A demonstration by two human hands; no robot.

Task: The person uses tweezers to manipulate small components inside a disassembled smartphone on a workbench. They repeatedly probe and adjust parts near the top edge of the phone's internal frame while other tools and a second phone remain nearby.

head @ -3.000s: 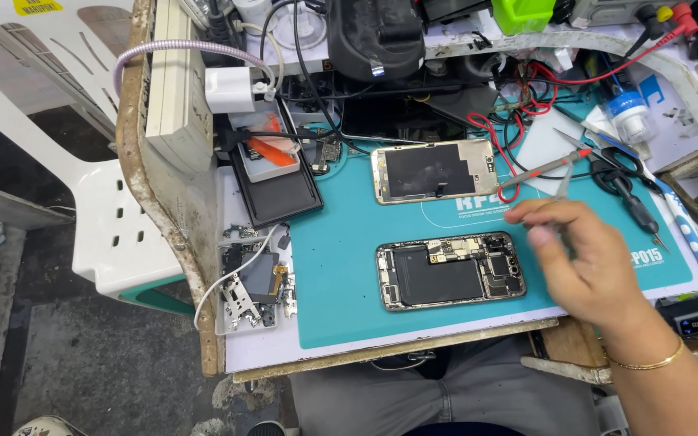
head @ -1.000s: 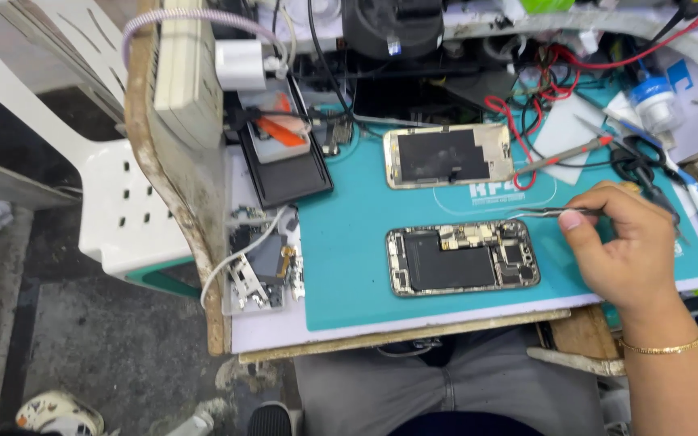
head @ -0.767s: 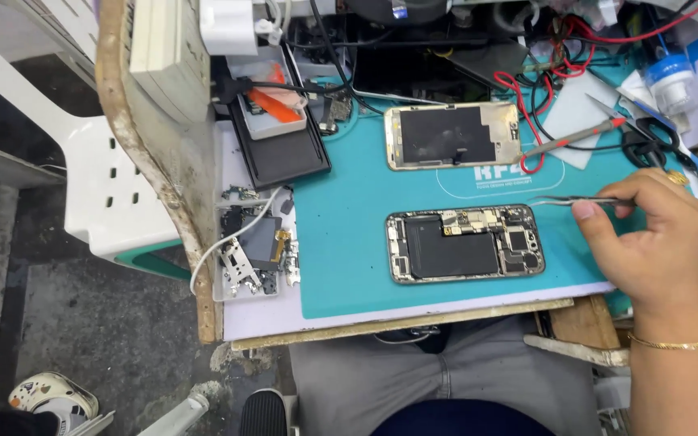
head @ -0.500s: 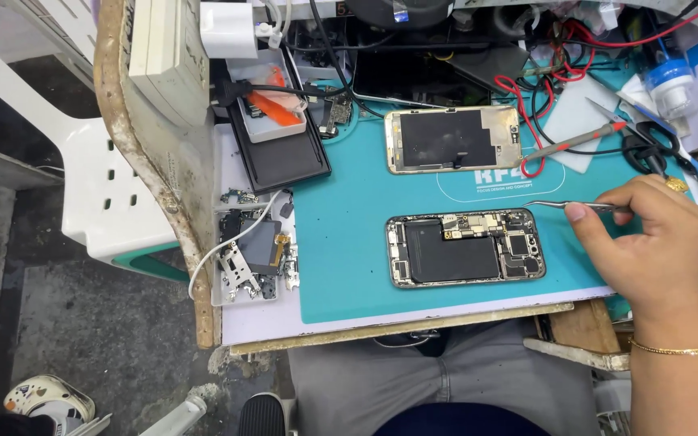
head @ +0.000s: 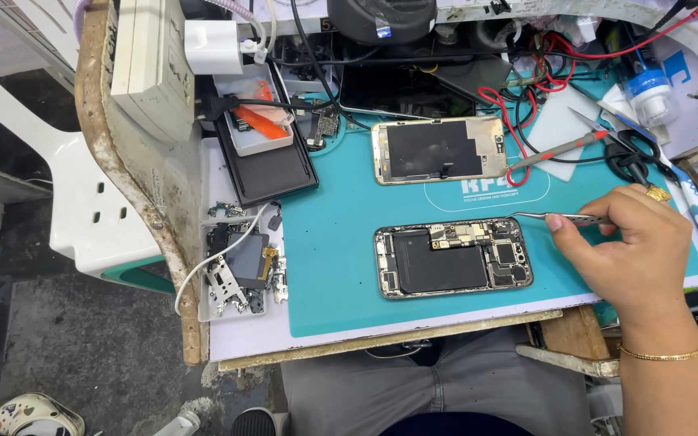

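Metal tweezers (head: 555,216) in right hand (head: 632,250), beside opened phone (head: 452,257); parts-filled tray (head: 240,270).

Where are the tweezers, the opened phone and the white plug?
tweezers (head: 555,216), head view, on the metal shaft.
opened phone (head: 452,257), head view, on its dark middle plate.
white plug (head: 212,47), head view, on its flat front face.

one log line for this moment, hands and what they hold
right hand: holds tweezers | tips: at opened phone edge | phone: on teal mat | left hand: not in view
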